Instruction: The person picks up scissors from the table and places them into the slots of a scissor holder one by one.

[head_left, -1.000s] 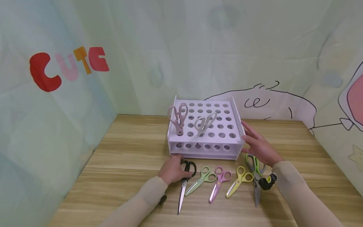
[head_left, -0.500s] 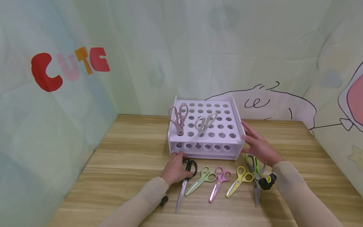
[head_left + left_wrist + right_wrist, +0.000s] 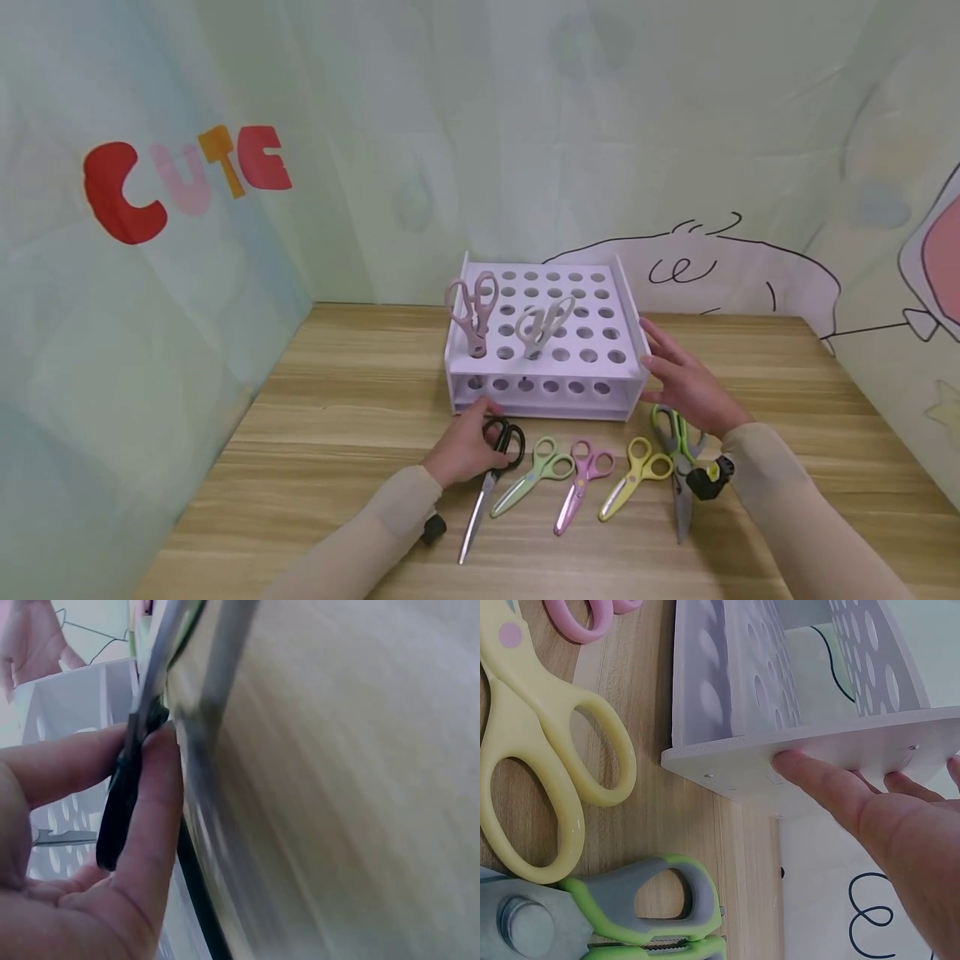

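Note:
My left hand (image 3: 461,450) pinches black-handled scissors (image 3: 491,477) at the handle between thumb and fingers, blades pointing toward me. In the left wrist view the black handle (image 3: 118,814) sits between thumb and finger close over the table. My right hand (image 3: 696,393) rests its fingertips against the right side of a white rack (image 3: 555,367) with rows of round holes. The right wrist view shows the extended fingers touching the side panel (image 3: 810,754). Dusty-pink scissors (image 3: 477,329) and pale grey scissors (image 3: 537,333) stand handles-up in the rack's front row.
Light green scissors (image 3: 531,479), pink scissors (image 3: 579,483) and yellow scissors (image 3: 632,479) lie in a row before the rack. Larger grey-and-green scissors (image 3: 681,471) lie right of them, beneath the right wrist. A printed cloth wall (image 3: 375,208) stands behind the wooden table (image 3: 352,367).
My left hand has moved slightly to the right and the black scissors' handle has shifted right, their blade tips swinging left. My right hand stays against the rack.

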Tool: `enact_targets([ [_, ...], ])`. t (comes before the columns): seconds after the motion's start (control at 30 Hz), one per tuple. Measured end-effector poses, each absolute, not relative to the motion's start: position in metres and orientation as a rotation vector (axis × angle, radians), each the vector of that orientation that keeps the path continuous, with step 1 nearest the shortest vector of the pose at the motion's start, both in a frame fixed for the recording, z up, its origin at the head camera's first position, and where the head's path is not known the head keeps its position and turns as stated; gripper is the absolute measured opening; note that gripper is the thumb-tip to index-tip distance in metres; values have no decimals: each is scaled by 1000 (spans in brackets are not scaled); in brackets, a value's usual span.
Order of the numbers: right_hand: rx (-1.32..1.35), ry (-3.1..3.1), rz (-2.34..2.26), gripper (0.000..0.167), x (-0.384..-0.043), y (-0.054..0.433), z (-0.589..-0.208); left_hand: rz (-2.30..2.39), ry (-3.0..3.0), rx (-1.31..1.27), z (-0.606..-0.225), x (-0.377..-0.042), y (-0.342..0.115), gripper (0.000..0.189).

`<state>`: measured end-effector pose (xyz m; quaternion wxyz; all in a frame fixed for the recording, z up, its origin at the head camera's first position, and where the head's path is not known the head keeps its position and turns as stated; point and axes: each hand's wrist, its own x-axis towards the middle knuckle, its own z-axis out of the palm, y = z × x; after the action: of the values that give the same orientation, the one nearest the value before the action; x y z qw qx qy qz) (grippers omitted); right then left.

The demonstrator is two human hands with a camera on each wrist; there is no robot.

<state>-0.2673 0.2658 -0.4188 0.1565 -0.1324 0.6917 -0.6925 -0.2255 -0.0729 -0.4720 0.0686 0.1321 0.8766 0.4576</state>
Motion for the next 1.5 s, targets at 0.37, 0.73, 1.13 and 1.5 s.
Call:
enact_targets([
  [0.37,-382,1983,-1980,66,-267,265,-418,1694,2382,414,-448,-227,-77,59],
  [0.73,-390,1964,-1994,67,-262,265,-416,1904,2258,373,-415,-226,-77,59],
  [1.13,-397,1961,-2009,68,-265,265,-416,2091,2273,378,-379,-229,-73,62],
  [1.5,-396,1978,-1998,67,-267,266,-418,2179,2351,441,-355,-233,-61,61],
])
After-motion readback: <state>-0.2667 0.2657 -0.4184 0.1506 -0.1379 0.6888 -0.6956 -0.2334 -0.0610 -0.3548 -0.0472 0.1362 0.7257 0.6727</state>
